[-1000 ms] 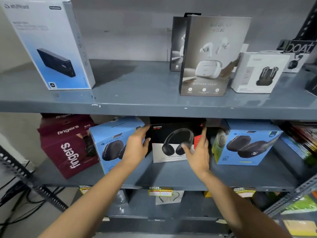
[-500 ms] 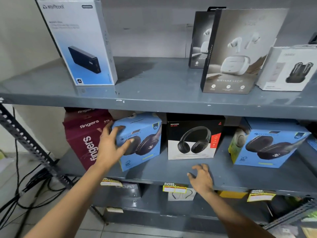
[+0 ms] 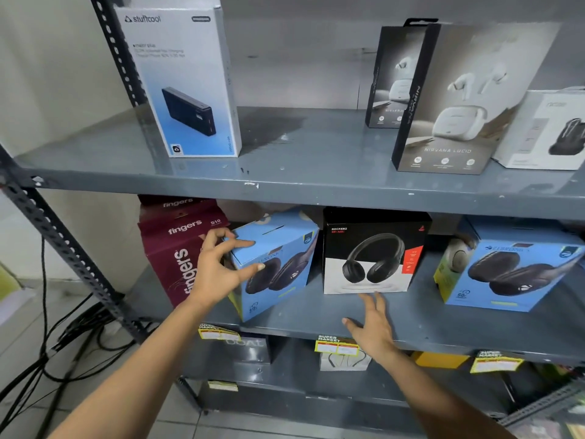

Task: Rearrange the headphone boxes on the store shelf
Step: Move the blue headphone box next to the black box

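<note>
On the middle shelf (image 3: 443,327) stand a maroon "fingers" box (image 3: 171,248), a blue headphone box (image 3: 285,258), a black and white Rockerz headphone box (image 3: 373,248) and a second blue headphone box (image 3: 512,274). My left hand (image 3: 218,274) grips the upper left corner of the first blue box, thumb on its front and fingers round its side. That box stands turned at an angle. My right hand (image 3: 373,331) hovers open over the shelf just in front of the black box, touching nothing.
The upper shelf (image 3: 316,172) carries a tall stuffcool box (image 3: 183,83), two Nirvana earbud boxes (image 3: 459,106) and a white earbud box (image 3: 550,131). A perforated metal post (image 3: 63,248) slants at the left, with black cables (image 3: 63,343) on the floor. Price tags hang off the shelf edge.
Both hands left the black box. My left hand went left and took the blue box by its corner. My right hand dropped to the shelf front, open.
</note>
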### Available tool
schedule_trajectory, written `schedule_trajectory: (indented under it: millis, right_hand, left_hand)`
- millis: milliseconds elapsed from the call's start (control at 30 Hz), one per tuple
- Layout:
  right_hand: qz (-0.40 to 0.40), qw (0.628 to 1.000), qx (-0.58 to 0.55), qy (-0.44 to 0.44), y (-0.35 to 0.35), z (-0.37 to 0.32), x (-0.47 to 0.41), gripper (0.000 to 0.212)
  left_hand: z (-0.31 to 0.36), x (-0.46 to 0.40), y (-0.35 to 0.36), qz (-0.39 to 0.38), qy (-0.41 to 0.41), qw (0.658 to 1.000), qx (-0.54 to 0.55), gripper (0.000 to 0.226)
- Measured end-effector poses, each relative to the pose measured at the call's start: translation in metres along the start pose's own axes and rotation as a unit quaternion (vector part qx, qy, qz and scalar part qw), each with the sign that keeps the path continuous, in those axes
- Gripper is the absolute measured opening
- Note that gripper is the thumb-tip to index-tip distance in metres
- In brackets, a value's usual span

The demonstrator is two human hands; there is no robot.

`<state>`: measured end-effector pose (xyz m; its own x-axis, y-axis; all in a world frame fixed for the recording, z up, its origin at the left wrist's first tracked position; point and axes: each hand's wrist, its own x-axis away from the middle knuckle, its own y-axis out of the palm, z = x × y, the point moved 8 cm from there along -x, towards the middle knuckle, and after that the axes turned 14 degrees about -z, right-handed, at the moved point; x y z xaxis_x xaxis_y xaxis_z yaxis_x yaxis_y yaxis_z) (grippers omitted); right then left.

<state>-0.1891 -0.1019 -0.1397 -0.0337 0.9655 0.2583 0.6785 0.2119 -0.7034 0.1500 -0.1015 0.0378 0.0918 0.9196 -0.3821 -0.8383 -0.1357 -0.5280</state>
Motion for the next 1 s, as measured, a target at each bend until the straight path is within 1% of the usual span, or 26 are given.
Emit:
schedule_trajectory:
  millis: [67,167,233,333,400,500,567,633,667,733,800,867,933,1000]
  right_hand:
    - [-0.018,0.997,-0.044,-0.056,0.003,-0.022,0.000,0.079]
    - [-0.061,0.983,-0.126,-0.117,0.006,-0.059,0.004,0.083]
    - [-0.103,0.968,-0.185,-0.139,0.012,-0.085,0.006,0.083]
    - [-0.191,0.935,-0.250,-0.164,0.024,-0.121,0.008,0.085]
    - [-0.228,0.919,-0.268,-0.180,0.029,-0.136,0.011,0.077]
    - [-0.236,0.895,-0.325,-0.193,0.026,-0.149,0.017,0.070]
    - [-0.223,0.890,-0.348,-0.194,0.018,-0.151,0.021,0.066]
    - [-0.213,0.891,-0.351,-0.195,0.010,-0.151,0.026,0.059]
    - [-0.204,0.892,-0.354,-0.191,0.004,-0.146,0.029,0.059]
    - [-0.193,0.895,-0.362,-0.177,-0.003,-0.134,0.031,0.067]
    - [-0.192,0.890,-0.380,-0.162,-0.015,-0.111,0.035,0.073]
    - [-0.209,0.877,-0.407,-0.149,-0.027,-0.086,0.041,0.072]
    - [-0.202,0.870,-0.429,-0.137,-0.050,-0.055,0.048,0.070]
    - [-0.192,0.871,-0.434,-0.131,-0.074,-0.029,0.054,0.075]
  left_hand:
    - [-0.002,0.003,-0.013,0.008,-0.010,1.000,0.022,0.049]
    - [-0.008,0.005,-0.040,0.020,-0.049,0.996,0.070,0.042]
    - [-0.012,0.006,-0.056,0.023,-0.073,0.989,0.124,0.038]
    - [-0.009,0.006,-0.069,0.013,-0.088,0.978,0.191,0.037]
    - [-0.005,0.006,-0.073,0.009,-0.097,0.965,0.243,0.037]
    - [-0.005,0.005,-0.076,0.010,-0.121,0.944,0.307,0.035]
    - [-0.003,0.004,-0.074,0.004,-0.125,0.935,0.331,0.035]
    - [0.000,0.002,-0.067,-0.002,-0.121,0.932,0.343,0.034]
    - [0.003,0.001,-0.060,-0.008,-0.119,0.930,0.349,0.032]
    - [0.008,-0.001,-0.047,-0.028,-0.107,0.925,0.363,0.030]
    - [0.019,-0.008,-0.025,-0.067,-0.076,0.924,0.368,0.042]
    - [0.032,-0.015,0.001,-0.093,-0.053,0.926,0.362,0.054]
    - [0.049,-0.021,0.037,-0.120,-0.031,0.923,0.365,0.054]
    - [0.065,-0.024,0.070,-0.146,-0.013,0.920,0.364,0.051]
